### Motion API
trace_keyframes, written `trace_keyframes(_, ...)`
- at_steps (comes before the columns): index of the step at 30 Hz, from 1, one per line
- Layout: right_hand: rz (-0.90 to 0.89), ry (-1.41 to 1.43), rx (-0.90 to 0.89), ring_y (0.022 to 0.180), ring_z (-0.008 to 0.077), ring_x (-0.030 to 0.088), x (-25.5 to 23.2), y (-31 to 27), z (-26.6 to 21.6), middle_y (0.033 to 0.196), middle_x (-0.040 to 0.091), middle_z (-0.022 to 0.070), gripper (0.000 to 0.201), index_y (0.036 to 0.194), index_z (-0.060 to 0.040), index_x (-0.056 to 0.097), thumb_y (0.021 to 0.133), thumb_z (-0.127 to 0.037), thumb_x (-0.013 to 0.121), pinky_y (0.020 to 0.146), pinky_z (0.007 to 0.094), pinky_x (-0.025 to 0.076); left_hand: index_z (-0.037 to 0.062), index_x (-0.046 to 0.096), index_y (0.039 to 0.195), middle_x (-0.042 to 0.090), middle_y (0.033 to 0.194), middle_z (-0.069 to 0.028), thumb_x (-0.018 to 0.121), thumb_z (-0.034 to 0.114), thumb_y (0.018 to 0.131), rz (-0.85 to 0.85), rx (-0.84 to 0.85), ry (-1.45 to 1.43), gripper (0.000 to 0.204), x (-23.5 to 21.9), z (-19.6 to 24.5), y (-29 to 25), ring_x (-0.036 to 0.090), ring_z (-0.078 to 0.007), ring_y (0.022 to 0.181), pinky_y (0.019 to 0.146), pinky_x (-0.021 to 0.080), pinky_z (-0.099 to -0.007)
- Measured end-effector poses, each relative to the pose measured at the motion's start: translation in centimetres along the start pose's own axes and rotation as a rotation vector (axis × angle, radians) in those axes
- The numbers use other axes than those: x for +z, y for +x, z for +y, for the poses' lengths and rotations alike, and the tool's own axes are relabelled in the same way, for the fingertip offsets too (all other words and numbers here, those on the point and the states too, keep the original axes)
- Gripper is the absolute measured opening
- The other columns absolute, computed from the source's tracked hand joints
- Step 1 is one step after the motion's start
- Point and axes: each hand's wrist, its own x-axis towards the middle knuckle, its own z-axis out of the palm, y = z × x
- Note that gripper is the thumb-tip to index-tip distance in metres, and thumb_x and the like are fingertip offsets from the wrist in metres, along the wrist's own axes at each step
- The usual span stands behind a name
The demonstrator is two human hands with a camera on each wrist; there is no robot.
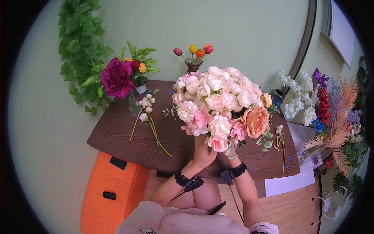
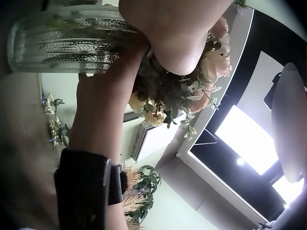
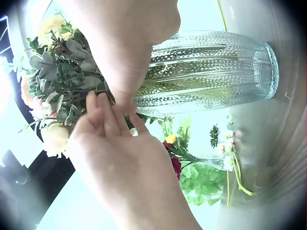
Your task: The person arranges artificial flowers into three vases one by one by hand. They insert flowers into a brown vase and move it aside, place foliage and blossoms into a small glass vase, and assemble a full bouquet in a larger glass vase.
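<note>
A large bouquet of white, pink and peach flowers [image 1: 218,99] fans out above the table's middle. Its stems stand in a ribbed clear glass vase [image 3: 206,72], lying sideways across both wrist views. Below the blooms, my left hand [image 1: 203,153] has its fingers bent round the stems at the vase's mouth, as the right wrist view shows of that hand [image 3: 132,155]. My right hand [image 3: 127,43] grips at the same place from the other side, its thumb against the stems and its other fingers hidden. Flowers cover much of both hands in the head view.
On the dark wooden table [image 1: 113,123], cut white-flower stems [image 1: 155,134] lie at left beside a vase with a purple flower [image 1: 117,77]. Tulips [image 1: 199,51] stand behind. Scissors [image 1: 277,143] and another stem lie at right. An orange seat [image 1: 105,187] is at lower left.
</note>
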Motion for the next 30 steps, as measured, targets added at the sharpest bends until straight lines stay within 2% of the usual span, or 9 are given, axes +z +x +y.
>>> trace_keyframes(1, -0.015, 0.003, 0.005, 0.107, 0.0165, 0.048, 0.5, 0.8, 0.3, 0.110, 0.052, 0.0081, 0.036, 0.121, 0.0015, 0.043, 0.085, -0.005, 0.049, 0.093, 0.0285, 0.036, -0.0004, 0.058, 0.091, 0.057, 0.097, -0.0198, 0.058, 0.006, 0.070, 0.047, -0.089, -0.079, 0.022, -0.3, -0.7, -0.1, 0.056, -0.0387, 0.084, 0.069, 0.045, -0.0398)
trace_keyframes(3, -0.043, 0.010, 0.017, 0.107, 0.0165, 0.048, 0.0, -0.1, 0.8, 0.111, 0.052, 0.0082, 0.037, 0.121, 0.0015, 0.043, 0.085, -0.004, 0.049, 0.093, 0.0285, 0.036, 0.0010, 0.055, 0.101, 0.056, 0.096, -0.0188, 0.053, -0.001, 0.072, -0.125, -0.169, -0.021, 0.029, -2.8, -2.2, 0.5, 0.051, -0.0402, 0.090, 0.077, 0.041, -0.0420)
trace_keyframes(4, -0.054, 0.013, 0.021, 0.107, 0.0165, 0.048, 0.6, 1.0, 0.9, 0.111, 0.052, 0.0082, 0.037, 0.121, 0.0014, 0.043, 0.085, -0.004, 0.049, 0.093, 0.0285, 0.036, 0.0014, 0.056, 0.097, 0.056, 0.089, -0.0179, 0.053, -0.002, 0.070, -0.054, -0.124, 0.055, 0.027, -3.7, -2.5, 1.4, 0.053, -0.0378, 0.084, 0.071, 0.042, -0.0412)
trace_keyframes(5, -0.064, 0.016, 0.026, 0.107, 0.0165, 0.048, 1.1, 2.0, 0.9, 0.111, 0.052, 0.0082, 0.037, 0.121, 0.0014, 0.042, 0.085, -0.004, 0.049, 0.093, 0.0285, 0.036, 0.0014, 0.055, 0.093, 0.055, 0.086, -0.0179, 0.053, 0.000, 0.072, -0.134, -0.345, -0.013, 0.021, -4.6, -4.4, 1.0, 0.054, -0.0361, 0.081, 0.069, 0.043, -0.0410)
trace_keyframes(11, -0.090, 0.017, 0.049, 0.107, 0.0166, 0.048, -0.8, 0.2, 1.9, 0.111, 0.052, 0.0082, 0.038, 0.121, 0.0014, 0.042, 0.084, -0.003, 0.049, 0.093, 0.0284, 0.036, 0.0033, 0.042, 0.101, 0.052, 0.099, -0.0202, 0.058, 0.020, 0.078, -0.497, -0.601, 0.668, 0.033, -11.7, -14.2, 0.8, 0.056, -0.0385, 0.087, 0.073, 0.047, -0.0459)
trace_keyframes(17, -0.069, -0.015, 0.049, 0.107, 0.0166, 0.048, -1.0, -0.5, 2.1, 0.112, 0.052, 0.0082, 0.039, 0.122, 0.0013, 0.042, 0.084, -0.003, 0.050, 0.093, 0.0284, 0.036, -0.0022, 0.039, 0.108, 0.052, 0.108, -0.0232, 0.060, 0.024, 0.077, -0.667, -0.831, 0.924, 0.046, -13.9, -18.3, 1.3, 0.058, -0.0390, 0.092, 0.078, 0.048, -0.0451)
trace_keyframes(26, 0.011, -0.083, 0.028, 0.108, 0.0167, 0.048, -0.2, -0.2, 1.7, 0.112, 0.051, 0.0083, 0.041, 0.123, 0.0012, 0.041, 0.083, -0.002, 0.050, 0.093, 0.0283, 0.035, -0.0013, 0.052, 0.093, 0.062, 0.091, -0.0221, 0.060, 0.017, 0.072, -0.560, -0.851, 0.765, 0.029, -13.1, -20.1, 1.2, 0.060, -0.0379, 0.086, 0.075, 0.048, -0.0435)
trace_keyframes(28, 0.026, -0.092, 0.019, 0.108, 0.0168, 0.048, -1.1, -1.4, 2.0, 0.113, 0.051, 0.0083, 0.041, 0.123, 0.0012, 0.041, 0.083, -0.002, 0.050, 0.093, 0.0283, 0.035, 0.0010, 0.053, 0.089, 0.062, 0.078, -0.0153, 0.055, 0.018, 0.079, -0.269, -0.638, 0.581, 0.020, -12.6, -21.7, 0.5, 0.061, -0.0298, 0.067, 0.061, 0.048, -0.0376)
trace_keyframes(30, 0.038, -0.103, 0.017, 0.108, 0.0168, 0.048, -1.5, -2.4, 2.2, 0.113, 0.051, 0.0083, 0.041, 0.123, 0.0011, 0.041, 0.083, -0.001, 0.051, 0.093, 0.0283, 0.035, 0.0021, 0.052, 0.087, 0.058, 0.072, -0.0103, 0.052, 0.018, 0.082, -0.201, -0.760, 0.290, 0.017, -12.3, -21.2, 1.6, 0.056, -0.0227, 0.059, 0.054, 0.044, -0.0326)
